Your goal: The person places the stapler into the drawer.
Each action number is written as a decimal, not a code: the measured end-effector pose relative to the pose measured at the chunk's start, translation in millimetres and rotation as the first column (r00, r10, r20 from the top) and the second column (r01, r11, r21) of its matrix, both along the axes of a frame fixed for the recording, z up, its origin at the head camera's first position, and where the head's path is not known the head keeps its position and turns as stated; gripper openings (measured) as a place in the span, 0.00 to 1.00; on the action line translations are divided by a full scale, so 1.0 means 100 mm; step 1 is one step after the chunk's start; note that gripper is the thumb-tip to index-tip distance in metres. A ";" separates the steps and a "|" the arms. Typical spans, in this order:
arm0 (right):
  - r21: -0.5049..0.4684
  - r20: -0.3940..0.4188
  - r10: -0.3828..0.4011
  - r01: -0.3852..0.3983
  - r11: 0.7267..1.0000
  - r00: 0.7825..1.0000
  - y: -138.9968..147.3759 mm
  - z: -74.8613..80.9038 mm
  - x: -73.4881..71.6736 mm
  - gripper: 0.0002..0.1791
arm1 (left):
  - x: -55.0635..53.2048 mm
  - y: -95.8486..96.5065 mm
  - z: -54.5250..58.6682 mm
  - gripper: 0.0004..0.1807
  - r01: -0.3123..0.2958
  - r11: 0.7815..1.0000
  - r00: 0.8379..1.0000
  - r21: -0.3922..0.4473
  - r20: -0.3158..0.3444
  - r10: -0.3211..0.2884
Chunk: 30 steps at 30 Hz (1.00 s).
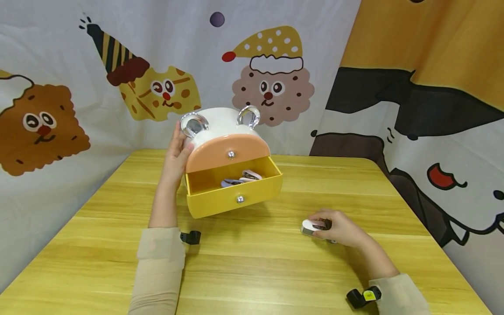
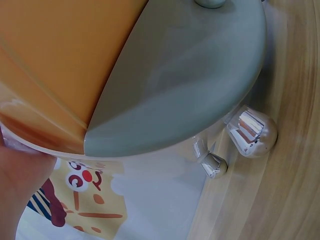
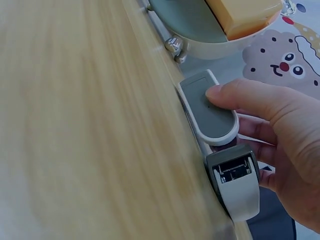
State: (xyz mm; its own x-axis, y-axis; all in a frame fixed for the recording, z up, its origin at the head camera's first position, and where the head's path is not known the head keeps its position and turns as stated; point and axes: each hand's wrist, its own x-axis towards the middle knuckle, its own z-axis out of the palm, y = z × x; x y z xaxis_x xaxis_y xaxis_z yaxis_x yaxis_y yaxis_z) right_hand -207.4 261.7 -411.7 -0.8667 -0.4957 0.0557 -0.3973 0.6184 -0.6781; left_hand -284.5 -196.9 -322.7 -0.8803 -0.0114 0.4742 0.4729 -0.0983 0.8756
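A rounded drawer box [image 1: 228,151] has a white body, silver ears and an orange upper front. Its yellow middle drawer [image 1: 220,205] is pulled out and holds several small lilac and pink things [image 1: 251,175] that look like mini staplers. My left hand [image 1: 176,159] holds the box's left side, thumb towards the front; most of its fingers are hidden. In the left wrist view the grey-green lower drawer [image 2: 175,95] shows beneath the yellow one. At front right my right hand [image 1: 338,227] pinches a mini stapler [image 3: 210,112], pale with a rounded top, thumb on top, low over the table.
The wooden table [image 1: 244,271] carries the box towards its back. Silver feet [image 2: 252,132] show under the box. A patterned curtain [image 1: 165,35] hangs behind the table. Black wrist cameras [image 1: 190,237] are strapped at both sleeves.
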 end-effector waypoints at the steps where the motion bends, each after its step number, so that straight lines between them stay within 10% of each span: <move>1: -0.002 -0.005 -0.004 0.004 1.000 1.000 0.00 0.00 0.00 0.22 | 0.00 0.00 0.00 0.38 -0.003 1.000 1.000 -0.002 0.003 0.003; 30: -0.155 -0.247 -0.104 0.066 0.986 0.963 -0.21 0.34 0.07 0.20 | 0.00 0.00 0.00 0.38 0.006 1.000 1.000 -0.005 -0.003 -0.006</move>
